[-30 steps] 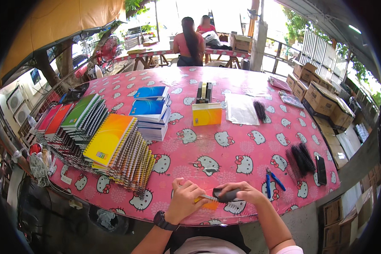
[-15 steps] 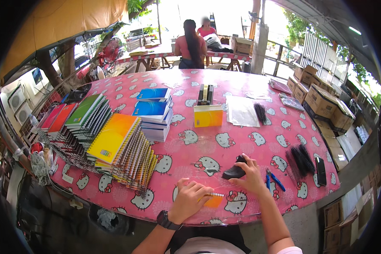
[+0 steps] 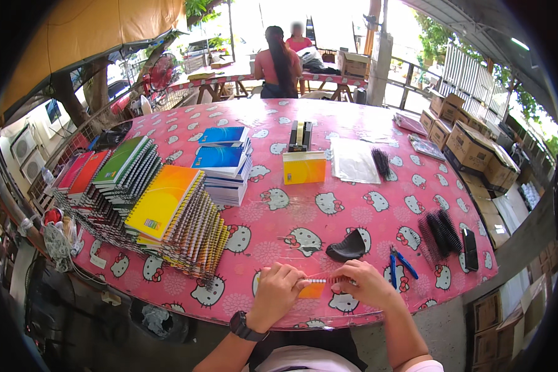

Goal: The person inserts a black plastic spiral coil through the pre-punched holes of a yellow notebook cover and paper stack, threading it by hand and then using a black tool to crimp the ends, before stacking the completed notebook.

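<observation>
A small yellow-orange notebook (image 3: 312, 290) lies at the table's near edge, mostly covered by my hands. My left hand (image 3: 280, 290) is closed on its left part, holding it by the edge with the row of punched holes. At the right end of that edge, my right hand (image 3: 367, 284) pinches a thin dark spiral binding coil (image 3: 336, 280) that sticks out past the paper. Just beyond my right hand rests a curved black block-like object (image 3: 347, 246), untouched. Blue-handled pliers (image 3: 404, 263) lie right of my right hand, jaws pointing away.
Left stand stacks of spiral notebooks, yellow (image 3: 164, 201), green (image 3: 121, 161) and red (image 3: 88, 172), beside blue books (image 3: 220, 158). Ahead are a yellow pad (image 3: 304, 168), a tape dispenser (image 3: 301, 136) and plastic sheets (image 3: 354, 161). Black coils (image 3: 441, 234) and a phone (image 3: 470, 250) lie right. Two people work beyond.
My right hand has let go of the curved black object and come back toward me to the notebook's right end, where it now pinches the coil. My left hand stays on the notebook.
</observation>
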Action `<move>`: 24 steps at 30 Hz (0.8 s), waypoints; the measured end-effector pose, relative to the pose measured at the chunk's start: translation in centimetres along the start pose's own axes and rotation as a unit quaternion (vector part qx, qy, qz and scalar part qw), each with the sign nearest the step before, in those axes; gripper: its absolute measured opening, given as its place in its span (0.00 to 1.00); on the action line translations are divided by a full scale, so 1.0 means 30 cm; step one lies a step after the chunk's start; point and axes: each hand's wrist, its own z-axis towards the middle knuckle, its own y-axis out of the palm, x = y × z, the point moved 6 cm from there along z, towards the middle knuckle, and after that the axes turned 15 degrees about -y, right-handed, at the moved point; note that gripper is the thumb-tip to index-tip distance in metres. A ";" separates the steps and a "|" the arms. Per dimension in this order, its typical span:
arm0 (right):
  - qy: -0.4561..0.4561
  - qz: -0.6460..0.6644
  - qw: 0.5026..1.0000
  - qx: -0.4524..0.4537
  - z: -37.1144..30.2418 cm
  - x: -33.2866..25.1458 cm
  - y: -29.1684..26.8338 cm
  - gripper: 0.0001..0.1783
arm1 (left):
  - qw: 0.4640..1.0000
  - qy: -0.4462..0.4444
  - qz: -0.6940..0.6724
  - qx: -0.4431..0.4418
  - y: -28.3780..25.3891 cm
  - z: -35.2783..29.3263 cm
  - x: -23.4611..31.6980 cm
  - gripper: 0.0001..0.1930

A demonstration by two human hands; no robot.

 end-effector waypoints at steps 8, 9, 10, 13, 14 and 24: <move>0.120 -0.098 0.986 0.056 -0.043 0.334 -0.052 0.44 | 0.997 0.053 -0.031 -0.037 -0.005 0.008 0.021 0.11; 0.116 -0.132 0.984 0.030 -0.023 0.330 -0.021 0.44 | 0.998 0.049 -0.009 -0.038 0.002 -0.008 0.001 0.11; 0.112 -0.166 0.980 0.004 0.001 0.322 0.011 0.43 | 0.998 0.046 0.013 -0.039 0.003 -0.013 -0.012 0.11; 0.122 -0.185 0.975 0.009 -0.024 0.359 0.027 0.41 | 0.999 0.044 -0.017 -0.016 -0.031 -0.001 0.022 0.10; 0.123 -0.187 0.974 0.016 -0.020 0.355 0.031 0.41 | 0.999 0.044 -0.018 -0.020 -0.033 -0.002 0.013 0.09; 0.087 0.233 0.964 0.094 0.002 0.216 0.044 0.34 | 0.998 0.049 -0.015 -0.029 -0.033 -0.018 -0.022 0.09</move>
